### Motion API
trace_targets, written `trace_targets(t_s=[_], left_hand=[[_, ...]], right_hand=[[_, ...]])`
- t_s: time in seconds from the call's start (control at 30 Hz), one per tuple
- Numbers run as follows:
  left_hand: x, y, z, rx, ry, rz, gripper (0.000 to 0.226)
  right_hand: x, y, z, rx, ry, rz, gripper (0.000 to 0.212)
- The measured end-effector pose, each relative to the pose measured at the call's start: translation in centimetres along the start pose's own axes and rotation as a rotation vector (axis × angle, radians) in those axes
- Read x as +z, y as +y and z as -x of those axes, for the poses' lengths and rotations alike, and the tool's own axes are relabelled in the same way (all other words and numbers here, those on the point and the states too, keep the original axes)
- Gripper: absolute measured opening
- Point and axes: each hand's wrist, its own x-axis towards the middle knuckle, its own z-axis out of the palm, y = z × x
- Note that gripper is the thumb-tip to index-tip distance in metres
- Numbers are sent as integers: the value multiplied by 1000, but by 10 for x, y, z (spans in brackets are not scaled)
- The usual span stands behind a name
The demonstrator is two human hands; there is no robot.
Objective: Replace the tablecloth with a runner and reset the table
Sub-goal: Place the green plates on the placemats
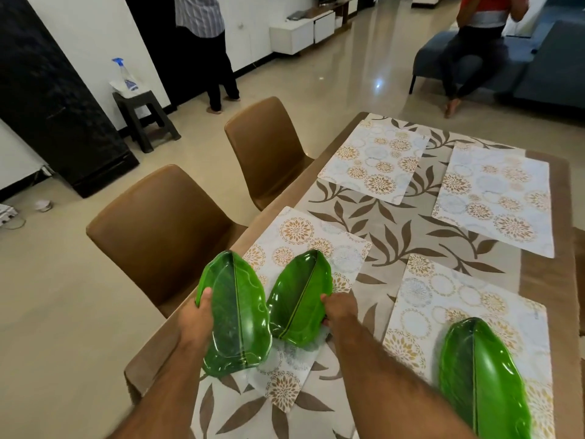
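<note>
A beige runner with brown leaves (395,229) lies along the brown table (544,280). Several floral placemats lie on it; the near left placemat (300,236) is under my hands. My left hand (198,318) grips the left edge of a green leaf-shaped plate (237,315), held above the table's left edge. My right hand (340,308) grips the right edge of a second green leaf plate (299,299) over the near left placemat. A third green leaf plate (481,378) lies on the near right placemat (443,299).
Two brown chairs (164,229) (266,147) stand along the table's left side. The far left placemat (376,160) and far right placemat (497,198) are bare. A dark stool with a spray bottle (126,74) stands by the wall. One person stands, another sits on a blue sofa (538,64).
</note>
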Motion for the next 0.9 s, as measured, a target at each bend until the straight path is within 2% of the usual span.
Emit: trace_targets(t_s=[0.07,0.17,0.23,0.37,0.53,0.63,0.77,0.83,0.9], left_hand=[[4,2,-1,8,-11,-17,35],[10,3,-8,9,-31,-45,41],[13,3,-11,1,-43,-55,45],[15,5,-14,1,-51,-33,46],[16,4,-15,6,-82,-45,32],[19,4,-11,9,-96,-45,30],[28,11,4,4,-155,-44,37],[37,18,15,5,-190,-50,43],[51,26,30,-9,-247,-31,48]], right_hand=[[6,-2,1,8,1,9,17],[15,-3,-5,30,-6,-17,7],[23,-2,-15,67,44,-16,16],[31,-7,-20,85,90,49,19],[24,-5,-13,46,-68,3,18],[26,-6,-18,52,-4,29,20],[13,-9,-10,-32,150,241,31],[0,-13,8,-133,106,203,33],[-13,-18,27,-148,-28,113,35]])
